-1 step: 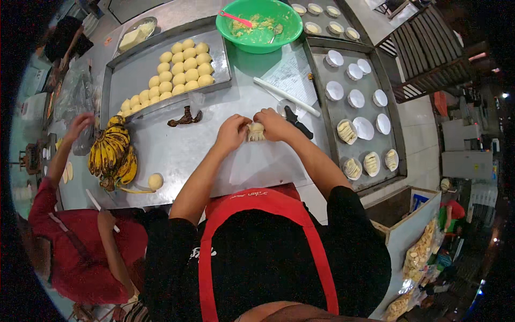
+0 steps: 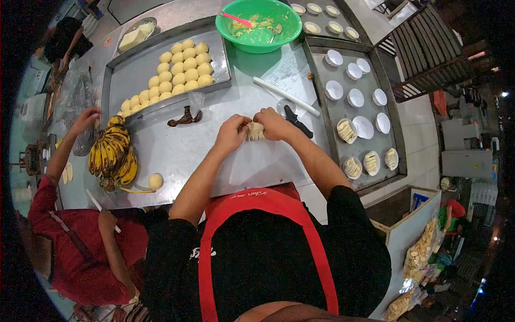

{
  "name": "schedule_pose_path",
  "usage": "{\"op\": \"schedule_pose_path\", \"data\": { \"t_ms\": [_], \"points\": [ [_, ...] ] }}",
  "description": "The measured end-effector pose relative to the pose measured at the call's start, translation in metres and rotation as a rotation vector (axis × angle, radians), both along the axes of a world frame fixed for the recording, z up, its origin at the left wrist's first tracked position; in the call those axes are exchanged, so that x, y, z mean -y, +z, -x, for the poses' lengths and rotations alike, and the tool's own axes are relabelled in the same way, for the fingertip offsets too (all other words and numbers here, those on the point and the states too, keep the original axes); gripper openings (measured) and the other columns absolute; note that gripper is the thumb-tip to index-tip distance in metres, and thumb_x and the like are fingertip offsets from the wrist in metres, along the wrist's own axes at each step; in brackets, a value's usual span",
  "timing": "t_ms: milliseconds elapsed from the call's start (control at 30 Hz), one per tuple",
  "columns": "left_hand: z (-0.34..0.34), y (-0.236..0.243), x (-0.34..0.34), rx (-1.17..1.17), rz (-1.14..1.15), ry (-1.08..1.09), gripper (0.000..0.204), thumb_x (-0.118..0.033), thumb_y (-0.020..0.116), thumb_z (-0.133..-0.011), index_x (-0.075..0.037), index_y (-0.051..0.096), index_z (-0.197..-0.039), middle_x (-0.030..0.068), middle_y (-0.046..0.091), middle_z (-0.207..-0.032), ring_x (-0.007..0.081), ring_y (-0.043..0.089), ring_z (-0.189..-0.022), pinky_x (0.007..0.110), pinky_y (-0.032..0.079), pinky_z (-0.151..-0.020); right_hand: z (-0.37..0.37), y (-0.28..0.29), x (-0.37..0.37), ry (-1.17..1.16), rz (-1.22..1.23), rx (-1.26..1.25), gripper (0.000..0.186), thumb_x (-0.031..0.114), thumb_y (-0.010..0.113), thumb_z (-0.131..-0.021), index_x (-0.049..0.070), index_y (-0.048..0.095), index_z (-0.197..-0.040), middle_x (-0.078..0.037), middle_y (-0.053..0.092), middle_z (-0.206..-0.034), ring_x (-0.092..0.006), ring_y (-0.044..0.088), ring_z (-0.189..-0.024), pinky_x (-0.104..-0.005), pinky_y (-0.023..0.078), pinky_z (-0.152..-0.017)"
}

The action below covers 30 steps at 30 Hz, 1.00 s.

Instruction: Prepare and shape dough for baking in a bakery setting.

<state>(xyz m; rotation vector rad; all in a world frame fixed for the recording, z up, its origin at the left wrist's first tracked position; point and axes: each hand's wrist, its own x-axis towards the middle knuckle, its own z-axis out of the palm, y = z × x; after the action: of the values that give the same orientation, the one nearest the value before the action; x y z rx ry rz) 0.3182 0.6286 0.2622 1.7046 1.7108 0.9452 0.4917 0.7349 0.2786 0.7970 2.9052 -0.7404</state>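
On the metal table in front of me lies a small piece of slit dough [image 2: 255, 131], partly hidden by my fingers. My left hand [image 2: 234, 132] is closed on its left end, and my right hand [image 2: 272, 124] is closed on its far right side. Just beyond my right hand are a dough cutter with a black handle [image 2: 297, 122] and a white rolling pin [image 2: 286, 96]. To the right, a metal tray [image 2: 343, 99] carries white paper cups [image 2: 355, 97], several of them holding slit dough rolls [image 2: 371, 163].
Round dough balls [image 2: 178, 70] fill part of a tray at the back left. A green bowl [image 2: 259, 40] with yellow filling stands at the back. Bananas [image 2: 110, 153] and a single dough ball [image 2: 155, 181] lie at left, beside a co-worker in red [image 2: 91, 241] holding a white stick.
The co-worker's raised hand has shifted slightly to the right, toward the bananas. My own hands and the dough look the same.
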Motion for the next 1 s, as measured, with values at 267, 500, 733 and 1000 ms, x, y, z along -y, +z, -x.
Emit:
{"op": "schedule_pose_path", "data": {
  "t_ms": [267,500,733,1000],
  "points": [
    [-0.004,0.005,0.022,0.303,-0.077,0.024,0.025,0.004,0.064,-0.085,0.0,0.067,-0.11,0.0117,0.067,-0.105,0.0205,0.067,-0.095,0.032,0.054,-0.083,-0.001,0.014,0.004,-0.056,0.304,-0.083,0.036,0.012,0.074,-0.072,0.004,0.065,-0.106,-0.019,0.062,-0.102,-0.0372,0.061,-0.101,-0.0431,0.05,-0.087],
    [-0.013,0.001,0.042,0.33,-0.158,0.124,0.025,-0.001,0.065,-0.089,-0.001,0.065,-0.115,0.0097,0.066,-0.11,0.0188,0.064,-0.101,0.032,0.051,-0.089,-0.005,0.016,0.027,-0.034,0.116,-0.056,0.031,0.009,0.075,-0.07,0.005,0.067,-0.1,-0.015,0.063,-0.099,-0.0369,0.062,-0.097,-0.0451,0.051,-0.084],
    [-0.032,0.029,0.058,1.516,0.718,0.327,0.046,-0.035,0.042,-0.106,0.003,0.051,-0.13,0.0156,0.063,-0.118,0.0264,0.062,-0.11,0.041,0.049,-0.098,-0.034,0.061,0.102,-0.251,-0.216,-0.428,0.03,0.008,0.072,-0.073,0.005,0.061,-0.101,-0.011,0.057,-0.103,-0.0313,0.057,-0.101,-0.0409,0.05,-0.085],
    [-0.072,0.061,0.028,1.507,0.732,0.06,0.045,-0.033,0.035,-0.108,0.002,0.052,-0.13,0.0154,0.062,-0.123,0.0268,0.062,-0.113,0.043,0.049,-0.101,-0.105,0.095,0.145,-0.636,-0.075,-0.745,0.04,0.009,0.069,-0.081,0.002,0.061,-0.12,-0.015,0.06,-0.12,-0.0318,0.058,-0.111,-0.0395,0.047,-0.096]
  ]
}}
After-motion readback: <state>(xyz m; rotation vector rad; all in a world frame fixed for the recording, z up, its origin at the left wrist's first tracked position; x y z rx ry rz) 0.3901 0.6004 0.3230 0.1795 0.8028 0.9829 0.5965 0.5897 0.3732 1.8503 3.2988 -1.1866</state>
